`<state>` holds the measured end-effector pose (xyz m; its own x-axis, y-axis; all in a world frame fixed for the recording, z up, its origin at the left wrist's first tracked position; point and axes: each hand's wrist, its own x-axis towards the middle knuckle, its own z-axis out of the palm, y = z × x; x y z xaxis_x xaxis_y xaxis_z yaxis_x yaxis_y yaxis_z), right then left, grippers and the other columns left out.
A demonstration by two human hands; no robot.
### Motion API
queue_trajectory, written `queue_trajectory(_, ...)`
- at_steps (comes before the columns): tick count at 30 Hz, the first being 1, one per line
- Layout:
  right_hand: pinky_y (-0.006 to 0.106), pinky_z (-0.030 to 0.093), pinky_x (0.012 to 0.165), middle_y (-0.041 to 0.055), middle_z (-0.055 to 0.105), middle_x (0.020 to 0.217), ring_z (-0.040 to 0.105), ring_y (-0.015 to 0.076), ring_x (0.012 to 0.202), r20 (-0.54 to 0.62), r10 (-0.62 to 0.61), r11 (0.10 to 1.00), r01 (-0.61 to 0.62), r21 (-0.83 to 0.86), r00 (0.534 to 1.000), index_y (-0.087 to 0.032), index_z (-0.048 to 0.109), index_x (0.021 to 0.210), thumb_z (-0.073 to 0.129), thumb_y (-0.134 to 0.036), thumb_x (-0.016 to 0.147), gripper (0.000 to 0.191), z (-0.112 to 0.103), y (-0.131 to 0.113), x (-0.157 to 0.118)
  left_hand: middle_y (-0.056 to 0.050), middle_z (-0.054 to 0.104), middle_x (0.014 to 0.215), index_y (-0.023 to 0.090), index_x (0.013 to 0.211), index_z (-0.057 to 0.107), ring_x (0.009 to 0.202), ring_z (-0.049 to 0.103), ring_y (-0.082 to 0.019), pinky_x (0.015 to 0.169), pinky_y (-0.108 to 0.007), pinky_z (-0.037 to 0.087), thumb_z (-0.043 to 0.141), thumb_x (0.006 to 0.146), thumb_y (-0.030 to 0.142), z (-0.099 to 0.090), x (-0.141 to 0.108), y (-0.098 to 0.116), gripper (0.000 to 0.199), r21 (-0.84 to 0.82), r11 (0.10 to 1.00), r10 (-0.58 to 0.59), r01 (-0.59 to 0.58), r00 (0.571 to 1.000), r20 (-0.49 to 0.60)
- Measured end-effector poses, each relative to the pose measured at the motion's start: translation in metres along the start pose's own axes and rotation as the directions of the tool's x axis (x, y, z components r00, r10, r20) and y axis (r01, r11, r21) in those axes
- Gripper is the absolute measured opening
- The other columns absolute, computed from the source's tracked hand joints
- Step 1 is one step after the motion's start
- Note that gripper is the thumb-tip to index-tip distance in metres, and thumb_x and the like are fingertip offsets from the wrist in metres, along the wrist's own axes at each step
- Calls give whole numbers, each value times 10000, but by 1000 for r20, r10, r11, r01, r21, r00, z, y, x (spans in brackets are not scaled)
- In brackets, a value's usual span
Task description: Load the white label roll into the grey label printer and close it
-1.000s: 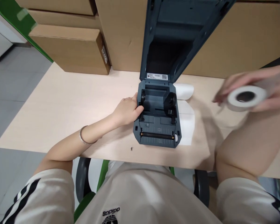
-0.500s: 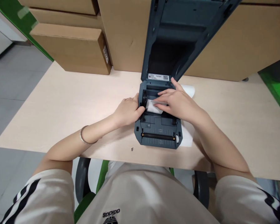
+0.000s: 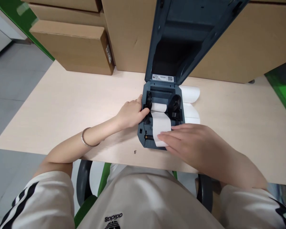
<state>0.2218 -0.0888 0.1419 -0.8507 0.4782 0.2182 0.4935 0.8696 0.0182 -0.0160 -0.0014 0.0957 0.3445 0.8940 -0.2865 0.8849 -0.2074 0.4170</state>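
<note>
A dark blue-grey label printer (image 3: 149, 145) stands on the table with its lid (image 3: 188, 28) raised. Inside it, a small white paper roll (image 3: 159, 107) sits between two black roll holders. From the roll, a white paper strip (image 3: 161, 124) runs forward over the roller at the printer's front. My right hand (image 3: 193, 140) is closed on the strip's front end, fingers along its right edge; the thumb is hidden. My left hand (image 3: 132, 113) grips the printer's left side wall, thumb over the rim beside the left roll holder.
White paper (image 3: 190, 93) lies curled on the table (image 3: 62, 108), right of the printer. Cardboard boxes (image 3: 71, 47) line the table's back edge behind the raised lid. A small dark bit (image 3: 135, 152) lies near the front edge. Chair armrests show below.
My right hand has moved from inside the roll compartment toward the front, drawing the paper strip out over the roller. My left hand has stayed on the printer's side.
</note>
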Motion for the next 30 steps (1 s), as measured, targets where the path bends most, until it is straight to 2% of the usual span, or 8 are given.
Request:
queue_trajectory(4,331,618,672,41,817,804,766,190,648,38,-12,997,15,-78,999,-187,828,864,596,94,918,368,-1,-14,-2,-194,856,1496,104,1717,523,1365,845,-433,1182,-536,652,410,1096,428,-1,-2,0,710,-47,999,-9,9,1000,-9)
queue_trajectory(7,330,644,690,99,895,1008,855,221,837,9,-7,988,8,-157,1000,-150,861,967,584,60,976,348,2,-19,-4,-184,880,1438,118,1697,555,1353,854,-433,1185,-533,651,437,1090,460,-1,-2,-1,706,-70,997,-19,18,1000,-19)
queue_trajectory(10,347,723,909,197,890,1356,889,288,1198,15,-53,975,55,-213,998,-90,884,1131,568,-3,1079,332,4,-20,-7,-184,891,1409,120,1681,573,1357,851,-453,1181,-546,654,462,1076,507,1,0,-3,726,-92,995,-37,36,999,-16)
queue_trajectory(12,363,730,1043,218,864,1431,866,309,1321,60,-93,970,104,-219,994,-66,882,1209,547,-20,1119,350,5,-20,-8,-170,894,1410,144,1682,578,1346,851,-467,1168,-555,660,488,1063,570,2,1,-4,756,-113,993,-48,46,999,-19)
queue_trajectory(19,355,758,1036,217,873,1401,865,323,1346,65,-69,980,79,-180,996,-54,876,1269,579,-29,1124,332,18,-23,-8,-192,847,1527,151,1698,559,1392,828,-480,1208,-595,647,532,1033,677,4,3,-7,849,-173,984,-54,49,998,-26)
queue_trajectory(24,389,743,1085,218,849,1471,828,329,1414,50,-110,993,112,-32,993,-52,883,1258,565,-307,1254,408,3,-26,-19,-214,819,1574,120,1738,514,1423,805,-491,1244,-619,624,522,977,806,6,5,-13,1024,-251,968,-32,26,999,-19)
queue_trajectory(26,378,722,1123,184,826,1545,796,301,1467,101,-93,992,84,93,991,-69,867,1355,565,-447,1274,491,-9,-25,-26,-223,807,1595,106,1758,491,1445,795,-492,1252,-613,619,527,961,820,6,5,-15,1071,-262,965,-22,16,1000,-19)
queue_trajectory(30,339,677,1189,93,823,1579,825,244,1411,205,-96,946,25,324,974,-137,856,1469,609,-519,1259,501,-22,-9,-37,-232,780,1637,95,1755,500,1466,782,-498,1262,-627,610,556,946,850,5,5,-16,1108,-278,960,-10,2,1000,-29)
